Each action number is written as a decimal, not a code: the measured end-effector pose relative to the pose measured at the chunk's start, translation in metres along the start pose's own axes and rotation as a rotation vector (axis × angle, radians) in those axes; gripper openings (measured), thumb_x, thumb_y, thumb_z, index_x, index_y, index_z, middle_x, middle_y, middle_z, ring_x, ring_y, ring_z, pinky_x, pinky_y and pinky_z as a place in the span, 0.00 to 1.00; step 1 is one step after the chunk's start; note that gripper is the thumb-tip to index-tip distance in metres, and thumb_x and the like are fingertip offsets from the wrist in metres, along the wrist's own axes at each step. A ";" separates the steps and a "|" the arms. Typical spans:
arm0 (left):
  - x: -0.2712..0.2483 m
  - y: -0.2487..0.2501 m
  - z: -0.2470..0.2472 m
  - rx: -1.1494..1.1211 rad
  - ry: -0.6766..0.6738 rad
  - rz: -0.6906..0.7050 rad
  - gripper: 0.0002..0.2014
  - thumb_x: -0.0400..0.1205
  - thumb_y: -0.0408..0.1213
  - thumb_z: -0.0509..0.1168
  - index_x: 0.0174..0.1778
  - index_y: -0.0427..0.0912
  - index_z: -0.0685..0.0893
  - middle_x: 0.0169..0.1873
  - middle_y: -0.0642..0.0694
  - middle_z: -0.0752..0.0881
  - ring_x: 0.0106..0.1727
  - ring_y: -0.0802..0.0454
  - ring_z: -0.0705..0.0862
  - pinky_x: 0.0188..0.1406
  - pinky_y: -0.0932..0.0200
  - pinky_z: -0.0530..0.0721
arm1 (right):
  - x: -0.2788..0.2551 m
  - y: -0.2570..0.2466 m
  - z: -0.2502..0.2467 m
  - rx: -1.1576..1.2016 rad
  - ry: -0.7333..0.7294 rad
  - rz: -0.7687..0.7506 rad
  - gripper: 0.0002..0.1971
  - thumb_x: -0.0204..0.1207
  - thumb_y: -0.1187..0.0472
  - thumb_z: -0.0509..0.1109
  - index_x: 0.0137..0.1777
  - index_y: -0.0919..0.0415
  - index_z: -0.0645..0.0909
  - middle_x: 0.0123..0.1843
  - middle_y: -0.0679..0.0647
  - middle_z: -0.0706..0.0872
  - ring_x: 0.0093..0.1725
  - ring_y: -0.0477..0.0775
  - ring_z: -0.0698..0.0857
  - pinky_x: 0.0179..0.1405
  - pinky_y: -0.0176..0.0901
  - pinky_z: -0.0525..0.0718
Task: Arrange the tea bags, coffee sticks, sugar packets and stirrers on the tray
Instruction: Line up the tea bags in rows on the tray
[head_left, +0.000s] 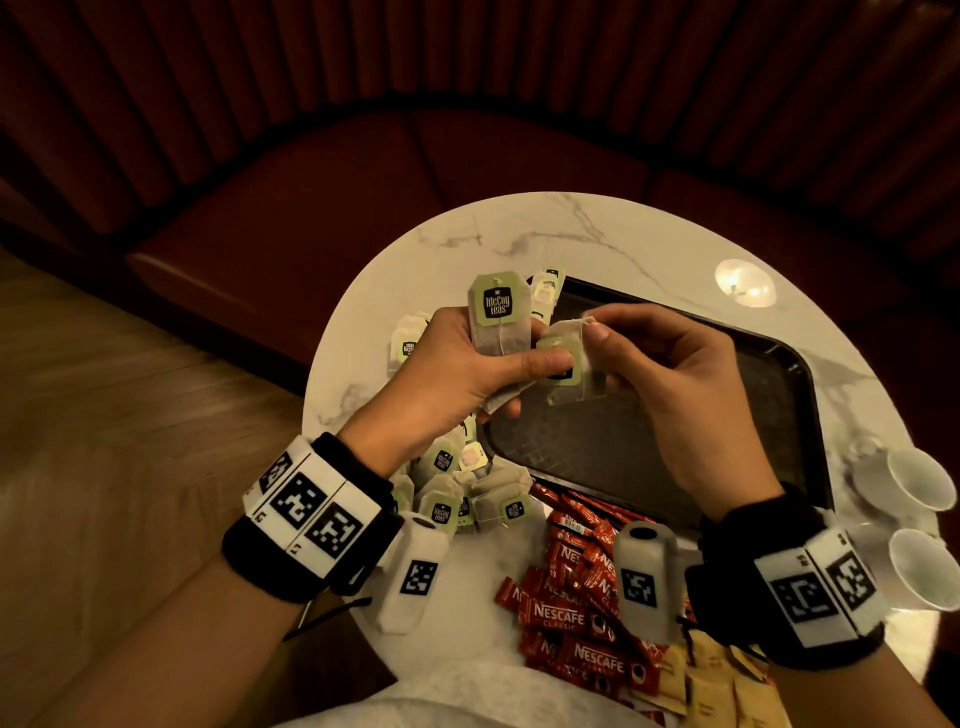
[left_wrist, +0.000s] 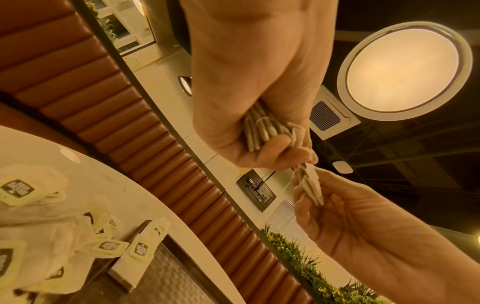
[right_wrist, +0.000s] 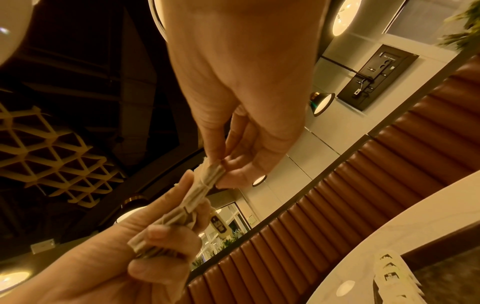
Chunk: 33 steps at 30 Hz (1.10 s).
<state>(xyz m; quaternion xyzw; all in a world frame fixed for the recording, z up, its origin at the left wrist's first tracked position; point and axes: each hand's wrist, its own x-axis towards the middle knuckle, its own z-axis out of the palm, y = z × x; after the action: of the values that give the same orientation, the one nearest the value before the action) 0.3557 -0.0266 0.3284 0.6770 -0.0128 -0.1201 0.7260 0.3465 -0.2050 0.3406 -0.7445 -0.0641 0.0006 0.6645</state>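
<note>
Left hand (head_left: 457, 364) clamps a bundle of McCoy tea bags (head_left: 500, 317) above the tray (head_left: 779, 395); right hand (head_left: 670, 364) pinches one more tea bag (head_left: 563, 364). Light, limp, tearable paper: best gripped across the flat body, not the string.

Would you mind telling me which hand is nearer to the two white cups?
The right hand. It is above the tray, the side where the cups stand; the left hand is over the tray's opposite edge.
</note>
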 end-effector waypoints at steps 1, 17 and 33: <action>0.000 0.000 0.000 0.005 0.008 0.001 0.08 0.73 0.34 0.76 0.45 0.39 0.87 0.32 0.44 0.89 0.21 0.56 0.81 0.18 0.66 0.76 | -0.001 0.000 0.001 0.004 -0.003 0.000 0.05 0.78 0.62 0.72 0.51 0.55 0.88 0.46 0.46 0.93 0.43 0.41 0.89 0.37 0.29 0.83; 0.002 -0.002 0.002 0.051 0.044 0.036 0.08 0.75 0.35 0.76 0.47 0.36 0.89 0.34 0.43 0.89 0.22 0.62 0.82 0.20 0.69 0.76 | 0.000 0.001 0.003 0.074 -0.057 0.036 0.08 0.79 0.57 0.68 0.54 0.53 0.87 0.51 0.48 0.92 0.47 0.44 0.88 0.37 0.32 0.83; 0.009 -0.012 -0.004 -0.127 0.086 0.031 0.15 0.81 0.41 0.69 0.48 0.29 0.86 0.32 0.35 0.85 0.21 0.53 0.78 0.16 0.65 0.72 | 0.002 0.027 -0.002 0.194 -0.166 0.152 0.12 0.69 0.60 0.76 0.53 0.56 0.88 0.53 0.56 0.92 0.54 0.53 0.90 0.55 0.40 0.86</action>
<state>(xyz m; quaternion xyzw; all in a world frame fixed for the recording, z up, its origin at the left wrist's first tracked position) 0.3635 -0.0249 0.3148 0.6341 0.0155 -0.0801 0.7690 0.3510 -0.2098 0.3143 -0.6768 -0.0618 0.1186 0.7239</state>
